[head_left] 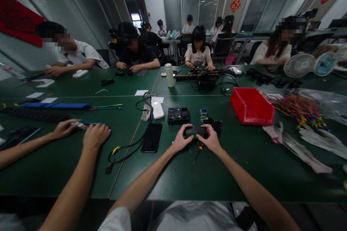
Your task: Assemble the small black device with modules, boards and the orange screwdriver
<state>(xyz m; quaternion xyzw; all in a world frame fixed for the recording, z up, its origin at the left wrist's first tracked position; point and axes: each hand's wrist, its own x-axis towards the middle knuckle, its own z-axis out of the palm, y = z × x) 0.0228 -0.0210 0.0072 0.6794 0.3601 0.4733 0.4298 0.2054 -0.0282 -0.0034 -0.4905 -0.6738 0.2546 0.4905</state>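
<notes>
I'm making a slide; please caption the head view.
Left hand and right hand hold a black-and-green part near an orange-handled screwdriver lying on a green table.

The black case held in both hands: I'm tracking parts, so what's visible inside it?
A green strip, probably circuit board, shows along the near side of the black case. Its top, the left hand and right hand hide the rest; deeper contents cannot be seen.

The case point(195, 130) sits between the left hand point(182, 139) and right hand point(213, 140), beyond the screwdriver point(200, 148). On the surface point(244, 173), the phone point(151, 138) lies left, the bin point(252, 106) right; the bottle point(169, 75) stands behind 3 adjoining modules point(178, 115).
</notes>
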